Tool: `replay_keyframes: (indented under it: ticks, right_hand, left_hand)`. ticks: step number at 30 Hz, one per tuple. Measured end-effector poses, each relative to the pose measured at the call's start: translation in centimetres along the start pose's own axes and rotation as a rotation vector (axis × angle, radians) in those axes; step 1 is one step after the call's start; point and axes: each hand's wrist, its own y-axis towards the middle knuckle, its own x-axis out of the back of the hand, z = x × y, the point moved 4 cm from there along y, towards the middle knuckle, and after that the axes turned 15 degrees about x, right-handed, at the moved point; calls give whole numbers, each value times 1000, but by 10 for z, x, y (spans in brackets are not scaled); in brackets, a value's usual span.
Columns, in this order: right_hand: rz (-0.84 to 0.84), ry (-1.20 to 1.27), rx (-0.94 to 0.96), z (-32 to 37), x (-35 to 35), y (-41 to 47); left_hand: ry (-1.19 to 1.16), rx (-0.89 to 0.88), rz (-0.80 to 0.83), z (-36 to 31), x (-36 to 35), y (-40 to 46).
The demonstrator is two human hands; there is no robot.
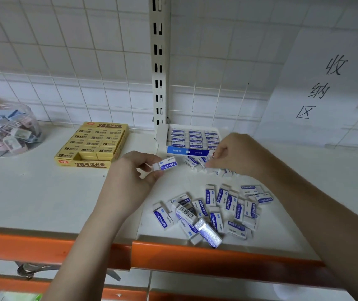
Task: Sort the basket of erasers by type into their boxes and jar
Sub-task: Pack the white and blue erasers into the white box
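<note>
Sorting looks well along in the head view: the clear jar [8,129] at far left holds mixed pastel erasers, the yellow 2B box [92,145] is nearly full with one gap at its front, and the blue-and-white box [192,137] already shows packed rows. The left hand [130,177] pinches one blue-and-white eraser [166,164] between thumb and fingers; the right hand [236,155] has its fingers curled over a small cluster [197,162] just before that box. A loose pile [215,210] of the same erasers lies unsorted near the shelf's [32,192] orange edge
</note>
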Motion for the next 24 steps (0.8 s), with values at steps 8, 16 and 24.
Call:
replay_keyframes:
  ticks: [8, 16, 24]
  right_hand:
    - [-34, -201, 31, 3, -26, -10]
    - [-126, -97, 48, 2, -18, -32]
    - [-202, 489, 42, 16, 3, -27]
  left_hand:
    - [39, -56, 16, -19, 4, 30]
    - [40, -45, 119, -43, -3, 70]
    - [-39, -199, 182, -52, -12, 56]
